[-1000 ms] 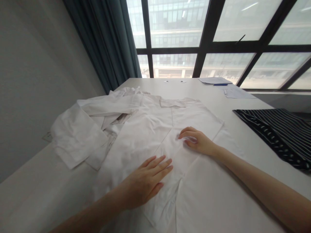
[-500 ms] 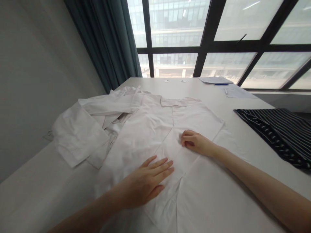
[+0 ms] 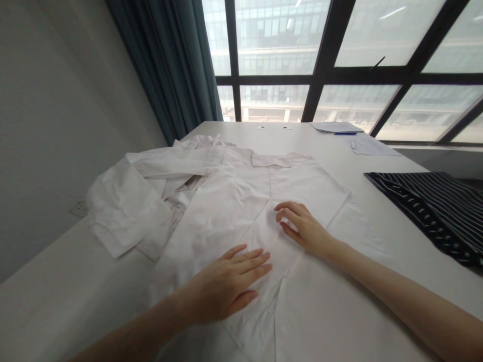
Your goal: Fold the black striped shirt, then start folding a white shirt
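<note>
A white shirt (image 3: 211, 216) lies spread on the table, its collar (image 3: 270, 160) toward the window. One sleeve (image 3: 317, 216) is folded diagonally across the body. My left hand (image 3: 226, 284) rests flat on the lower middle of the cloth, fingers stretched and apart. Over the folded sleeve, my right hand (image 3: 304, 226) hovers or lightly touches, with curved, parted fingers and nothing held in them. Whether its fingertips press on the fabric I cannot tell. At the left, another sleeve or white garment (image 3: 128, 206) lies bunched beside the shirt.
The white table (image 3: 241, 136) reaches to the window. A black striped cloth (image 3: 433, 206) lies at the right. Papers (image 3: 372, 146) and a blue pen (image 3: 345, 133) are at the far right. A dark curtain (image 3: 181, 65) hangs left, near a wall socket (image 3: 78, 208).
My right hand has opened from a pinch near the folded sleeve, its fingers spreading and shifting slightly left. My left hand stays flat in nearly the same place.
</note>
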Demonstrator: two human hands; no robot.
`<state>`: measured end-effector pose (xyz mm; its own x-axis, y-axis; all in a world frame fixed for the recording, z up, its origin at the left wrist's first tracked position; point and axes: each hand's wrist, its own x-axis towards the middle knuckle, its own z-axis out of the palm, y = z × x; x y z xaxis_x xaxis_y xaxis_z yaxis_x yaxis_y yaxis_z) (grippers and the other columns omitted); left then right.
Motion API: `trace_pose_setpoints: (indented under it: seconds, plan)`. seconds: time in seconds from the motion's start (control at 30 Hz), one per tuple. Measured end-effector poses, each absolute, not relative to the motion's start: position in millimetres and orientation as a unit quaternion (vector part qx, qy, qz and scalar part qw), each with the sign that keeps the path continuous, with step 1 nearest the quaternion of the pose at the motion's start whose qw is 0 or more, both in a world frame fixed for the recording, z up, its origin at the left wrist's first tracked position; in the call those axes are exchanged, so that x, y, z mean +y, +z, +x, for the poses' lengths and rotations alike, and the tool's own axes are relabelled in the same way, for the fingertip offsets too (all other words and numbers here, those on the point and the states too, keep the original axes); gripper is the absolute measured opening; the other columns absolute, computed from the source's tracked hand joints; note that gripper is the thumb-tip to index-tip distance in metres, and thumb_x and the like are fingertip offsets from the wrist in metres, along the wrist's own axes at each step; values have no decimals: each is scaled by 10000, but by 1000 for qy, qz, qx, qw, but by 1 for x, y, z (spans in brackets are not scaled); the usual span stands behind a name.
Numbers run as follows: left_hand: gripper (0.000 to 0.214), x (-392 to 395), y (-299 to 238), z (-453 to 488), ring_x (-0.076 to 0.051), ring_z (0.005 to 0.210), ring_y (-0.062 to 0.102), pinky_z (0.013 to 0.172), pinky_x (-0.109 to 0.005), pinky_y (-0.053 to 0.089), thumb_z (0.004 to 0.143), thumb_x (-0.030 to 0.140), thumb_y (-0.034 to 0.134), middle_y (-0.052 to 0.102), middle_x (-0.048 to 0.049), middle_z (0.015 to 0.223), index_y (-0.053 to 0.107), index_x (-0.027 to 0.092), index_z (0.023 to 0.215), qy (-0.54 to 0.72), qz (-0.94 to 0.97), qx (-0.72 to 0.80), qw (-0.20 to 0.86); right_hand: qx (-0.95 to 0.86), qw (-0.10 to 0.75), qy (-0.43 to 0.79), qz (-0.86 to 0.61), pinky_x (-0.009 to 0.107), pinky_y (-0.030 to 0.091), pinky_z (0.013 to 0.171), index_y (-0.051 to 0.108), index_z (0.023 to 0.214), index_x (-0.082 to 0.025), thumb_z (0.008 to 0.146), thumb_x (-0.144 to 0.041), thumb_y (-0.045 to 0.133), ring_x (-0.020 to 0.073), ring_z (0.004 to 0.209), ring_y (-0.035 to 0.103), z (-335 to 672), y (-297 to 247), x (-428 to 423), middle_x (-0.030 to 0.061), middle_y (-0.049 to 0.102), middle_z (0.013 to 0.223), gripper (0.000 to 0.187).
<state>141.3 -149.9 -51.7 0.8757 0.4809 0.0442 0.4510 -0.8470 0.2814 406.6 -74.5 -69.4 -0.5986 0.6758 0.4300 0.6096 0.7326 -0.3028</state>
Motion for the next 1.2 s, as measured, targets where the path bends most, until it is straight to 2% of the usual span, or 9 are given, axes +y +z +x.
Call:
trace_pose_setpoints:
  seconds: [0.1,0.23,0.47,0.67,0.77,0.87,0.97,1.1,1.2]
  plan:
    - [530,-150,-50,142,-208,1414,364,1188,-400,251,922,206,517,422,-90,1512,409,190,1440,53,960,241,132,-889,182,60,-415,497,315,1105,466,1363,-201,984,-340,413,264,1391,365,396,-76,-83,161,418,1498,407]
    - [532,-150,-50,142,-209,1407,376,1190,-389,248,918,220,529,443,-99,1496,417,188,1437,68,960,235,139,-886,102,55,-448,516,261,1145,342,1492,-182,995,-303,311,258,1451,267,400,-83,-79,141,310,1569,512]
    - [520,-149,-50,141,-209,1401,387,1191,-390,244,918,231,539,451,-104,1489,434,183,1425,69,959,236,140,-848,82,25,-523,504,265,1144,349,1496,-203,998,-292,265,246,1447,281,423,-88,-59,99,321,1571,512]
    - [509,-149,-50,141,-207,1405,381,1187,-386,248,928,243,541,436,-105,1498,438,170,1421,56,961,234,136,-792,136,-48,-594,539,302,1104,469,1395,-154,963,-222,309,295,1398,367,440,-100,-41,152,414,1513,466]
    - [513,-149,-50,141,-211,1404,382,1186,-389,250,929,253,542,435,-107,1498,435,172,1424,55,960,236,139,-806,180,-79,-559,529,277,1117,477,1376,-145,935,-165,338,285,1408,349,441,-95,-41,163,415,1509,462]
    - [516,-149,-49,141,-212,1404,382,1186,-393,250,929,256,542,433,-102,1501,433,177,1427,50,960,238,141,-860,199,-61,-467,485,258,1142,464,1394,-166,955,-199,365,249,1417,338,431,-85,-51,140,411,1516,452]
    - [510,-149,-49,141,-207,1401,387,1186,-387,251,932,260,538,445,-99,1494,433,188,1426,60,958,239,147,-890,191,-16,-415,489,240,1154,473,1402,-206,973,-265,397,240,1414,347,416,-80,-65,113,442,1501,440]
    - [523,-148,-50,142,-210,1403,385,1188,-391,247,927,256,538,449,-98,1493,424,196,1434,64,957,239,152,-870,153,34,-468,521,266,1136,438,1439,-196,978,-339,397,263,1407,356,403,-82,-75,120,430,1508,485]
    - [526,-148,-50,142,-215,1403,384,1187,-400,250,921,251,543,442,-101,1496,427,189,1430,59,957,240,154,-857,116,36,-500,515,267,1138,403,1465,-186,988,-327,340,260,1429,318,407,-85,-69,109,383,1537,502]
